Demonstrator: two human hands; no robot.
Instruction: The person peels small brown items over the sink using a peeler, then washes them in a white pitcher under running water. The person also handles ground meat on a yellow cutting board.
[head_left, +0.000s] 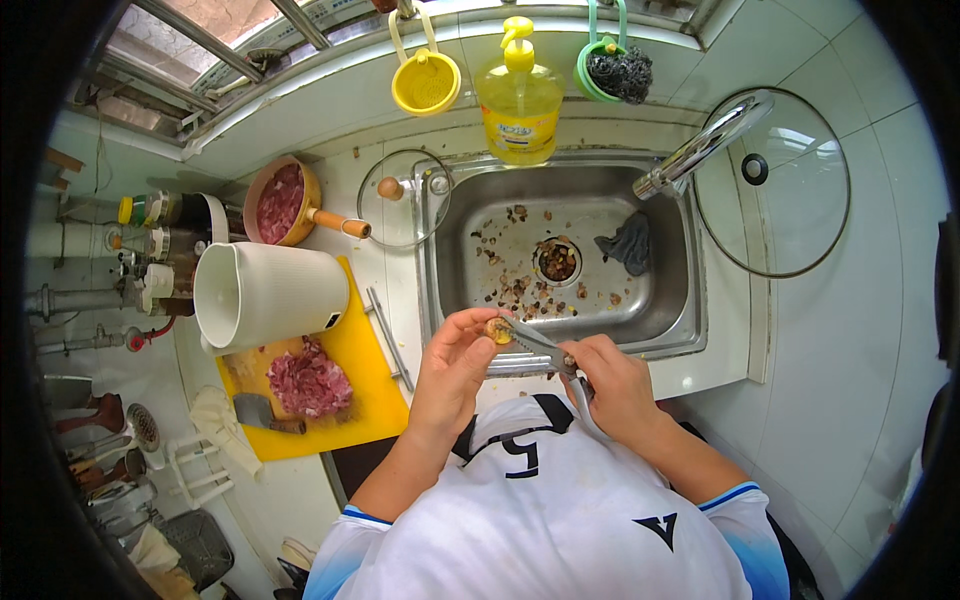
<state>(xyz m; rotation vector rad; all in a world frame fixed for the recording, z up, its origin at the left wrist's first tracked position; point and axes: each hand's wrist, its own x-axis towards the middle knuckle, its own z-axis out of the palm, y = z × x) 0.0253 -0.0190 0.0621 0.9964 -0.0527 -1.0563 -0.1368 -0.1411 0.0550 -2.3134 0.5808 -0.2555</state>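
Note:
Between the thumb and fingers of my left hand (450, 367) is a small round yellow-brown food piece (498, 331), its exact kind unclear. My right hand (611, 379) grips grey kitchen scissors (536, 341), whose serrated blades reach left to that piece. Both hands are over the near rim of a stainless steel sink (652, 300). Brown and yellow scraps (517, 289) lie scattered over the sink floor, and more fill the drain (558, 260). A dark grey cloth (628, 244) rests in the basin's right part.
Left of the sink, a yellow cutting board (375, 420) bears raw meat (310, 377), a cleaver (259, 412) and a white container (285, 292). Behind it stands a pan of meat (279, 202). A soap bottle (520, 105), chrome faucet (705, 146) and glass lids (795, 202) (405, 214) surround the sink.

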